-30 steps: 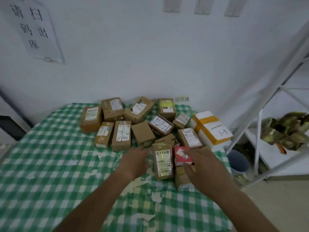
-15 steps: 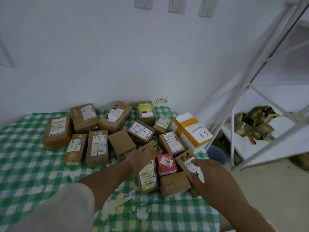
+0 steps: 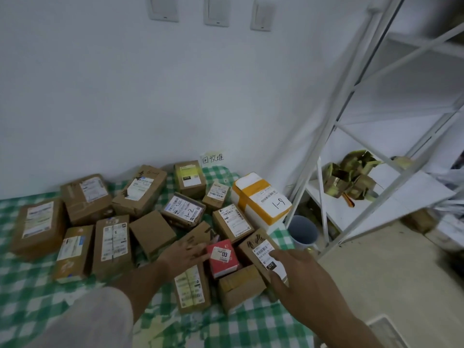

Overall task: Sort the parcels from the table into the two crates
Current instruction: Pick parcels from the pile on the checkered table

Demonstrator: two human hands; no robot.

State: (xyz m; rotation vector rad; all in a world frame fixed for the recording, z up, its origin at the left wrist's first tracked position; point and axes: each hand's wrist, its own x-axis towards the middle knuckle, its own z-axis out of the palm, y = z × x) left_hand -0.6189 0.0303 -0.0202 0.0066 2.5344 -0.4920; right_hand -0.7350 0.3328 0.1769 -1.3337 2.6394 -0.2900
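Down near the front, the right hand (image 3: 298, 277) grips a brown cardboard box with a white label (image 3: 261, 249), and the left hand (image 3: 185, 252) lies flat with straight fingers beside a small red box (image 3: 222, 257). Farther back, many brown parcels (image 3: 110, 237) sit on the green checked tablecloth (image 3: 30, 292), with a white box with orange tape (image 3: 261, 199) by the wall.

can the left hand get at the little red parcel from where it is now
Probably yes. The left hand lies right beside the red parcel, its fingers at the parcel's left edge. The parcel's top and left side are uncovered; the right hand rests on a neighbouring brown box.
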